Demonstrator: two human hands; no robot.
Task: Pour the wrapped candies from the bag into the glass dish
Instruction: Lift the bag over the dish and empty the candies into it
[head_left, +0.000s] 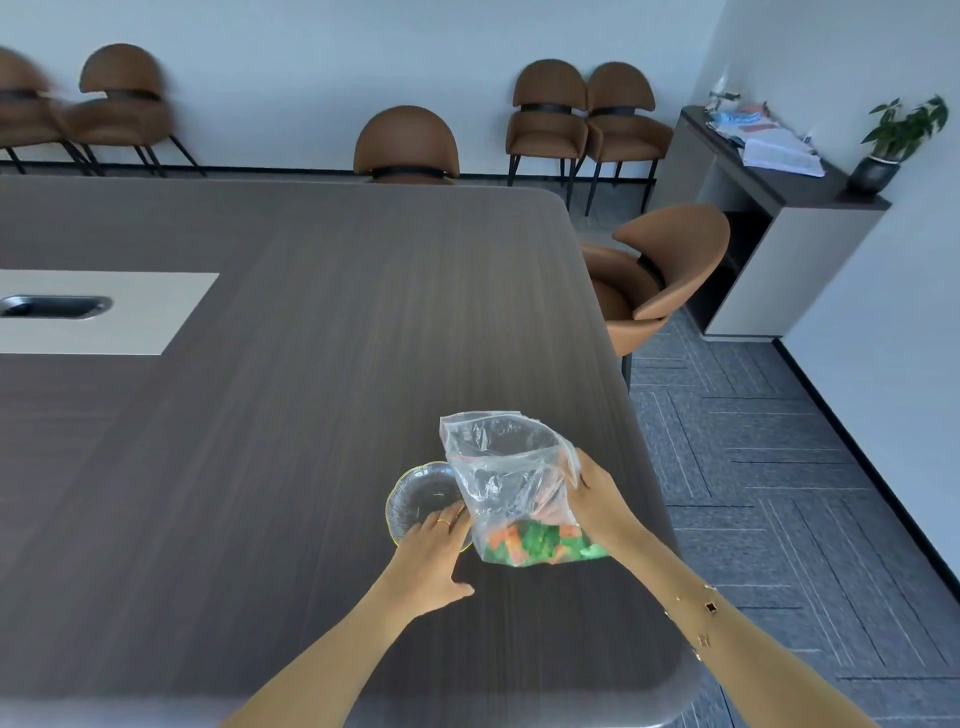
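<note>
A clear plastic bag (506, 467) stands upright near the table's right edge, its mouth open at the top. Green and orange wrapped candies (540, 543) fill its bottom. My right hand (597, 499) grips the bag's right side. To the left of the bag lies a small, empty glass dish (415, 493) with a scalloped rim. My left hand (431, 558) rests over the dish's near rim, fingers touching the dish and the bag's lower left side; whether it grips either is unclear.
The dark wooden table (260, 467) has a pale inset with a cable slot (54, 306) at the far left. Brown chairs (654, 270) stand at the table's right side and far end. A sideboard (769, 171) with papers and a potted plant stands at the right wall.
</note>
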